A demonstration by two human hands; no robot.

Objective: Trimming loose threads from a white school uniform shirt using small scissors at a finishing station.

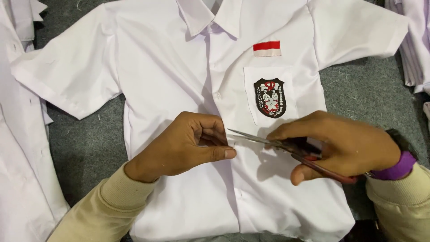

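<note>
Shirt (179, 76): white, short-sleeved, lying flat and face up on a grey mat (85, 143), collar toward the far edge, both sleeves spread out to the sides. Its button placket runs down the middle, and a small button (218, 95) shows just above the hands. On the chest pocket (271, 96) sits a dark shield-shaped badge (269, 97), and just above the pocket there is a small red and white patch (267, 48).

Left hand (186, 143) rests on the placket near the middle of the shirt, fingers curled in, thumb and forefinger pressed together, pinching a bit of the fabric at the placket's edge. What exactly lies between the fingertips is too small to tell.

Right hand (340, 145) lies over the shirt below the pocket, closed around the handles of a pair of scissors (286, 145). The handles look reddish; the metal blades point left toward the left hand, slightly parted, their tips just beside the left thumb. A purple band (398, 166) sits on the right wrist. Both arms wear beige sleeves.

More white cloth (18, 148) lies piled along the mat's left edge, partly under the shirt's sleeve, and another white pile (414, 40) sits at the far right corner. Loose threads lie scattered on the mat near the right sleeve.
</note>
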